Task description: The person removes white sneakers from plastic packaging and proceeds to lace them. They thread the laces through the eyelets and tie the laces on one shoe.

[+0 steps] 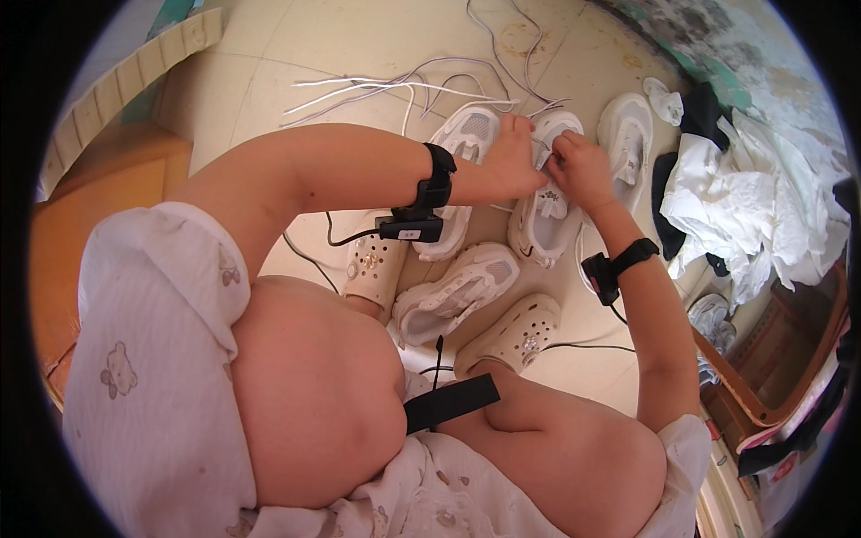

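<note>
Both my hands are at a white sneaker (547,232), whose toe points away from me. My left hand (514,161) lies along its left side, fingers spread forward and thumb towards the tongue; whether it grips anything is hard to see. The curled fingers of my right hand (580,165) are pinched together over the lacing area, on a thin greyish shoelace (540,143) that shows only in part. More white sneakers stand close by: one (464,128) beyond my left wrist, another (625,148) on the right, and a third (457,289) lying slanted nearer to me.
Loose white and greyish laces (403,84) spread over the tiled floor (323,40) ahead. My feet wear beige clogs (373,265). Crumpled white paper or cloth (746,195) heaps beside the stained wall (730,47). A brown-framed box (773,376) stands at right. Black cables trail from my wrist devices.
</note>
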A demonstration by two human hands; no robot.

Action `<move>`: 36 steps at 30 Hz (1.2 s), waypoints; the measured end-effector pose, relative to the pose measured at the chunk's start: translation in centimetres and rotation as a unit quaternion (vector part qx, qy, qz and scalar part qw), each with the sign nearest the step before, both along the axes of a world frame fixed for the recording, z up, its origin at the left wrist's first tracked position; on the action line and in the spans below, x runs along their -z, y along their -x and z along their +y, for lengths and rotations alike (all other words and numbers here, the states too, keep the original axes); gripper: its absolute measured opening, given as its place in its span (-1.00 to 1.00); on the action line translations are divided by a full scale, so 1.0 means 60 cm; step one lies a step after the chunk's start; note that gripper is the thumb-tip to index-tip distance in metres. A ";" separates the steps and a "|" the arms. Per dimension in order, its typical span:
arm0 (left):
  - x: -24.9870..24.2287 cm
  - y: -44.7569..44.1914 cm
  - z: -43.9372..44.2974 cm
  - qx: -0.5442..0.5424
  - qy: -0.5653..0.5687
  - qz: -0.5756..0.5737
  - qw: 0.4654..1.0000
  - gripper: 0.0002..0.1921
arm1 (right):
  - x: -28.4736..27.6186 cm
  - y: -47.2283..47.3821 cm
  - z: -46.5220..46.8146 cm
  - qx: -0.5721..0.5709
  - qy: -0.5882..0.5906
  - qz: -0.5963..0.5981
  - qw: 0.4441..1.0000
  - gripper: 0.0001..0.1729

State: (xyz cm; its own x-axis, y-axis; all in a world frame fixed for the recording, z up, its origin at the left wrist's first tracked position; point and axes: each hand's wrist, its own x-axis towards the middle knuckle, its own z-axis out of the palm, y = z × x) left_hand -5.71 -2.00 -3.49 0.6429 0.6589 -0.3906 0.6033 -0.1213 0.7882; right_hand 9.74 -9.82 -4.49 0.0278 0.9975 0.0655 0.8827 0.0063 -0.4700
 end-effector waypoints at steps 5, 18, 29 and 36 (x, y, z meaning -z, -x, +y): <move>0.003 0.001 0.000 0.001 -0.030 -0.013 0.999 -0.29 | -0.001 -0.008 0.007 -0.046 -0.018 -0.037 0.998 -0.89; -0.001 0.014 -0.004 -0.022 0.034 -0.039 0.998 -0.53 | -0.008 0.052 -0.016 0.194 0.038 -0.045 0.979 -0.87; 0.005 0.015 0.004 0.010 0.025 -0.040 0.999 -0.52 | -0.001 0.027 -0.009 0.061 -0.004 -0.061 0.996 -0.88; 0.001 0.016 0.006 -0.008 0.027 -0.024 0.999 -0.42 | -0.020 0.018 0.006 -0.022 0.040 -0.120 0.992 -0.91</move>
State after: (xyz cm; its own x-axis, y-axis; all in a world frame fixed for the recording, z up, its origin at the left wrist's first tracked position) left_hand -6.68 -1.65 -3.55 0.6511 0.6488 -0.3939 0.5658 -0.0690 0.8216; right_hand 8.67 -9.46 -3.31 -0.0225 0.9996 -0.0152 0.9688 0.0180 -0.2470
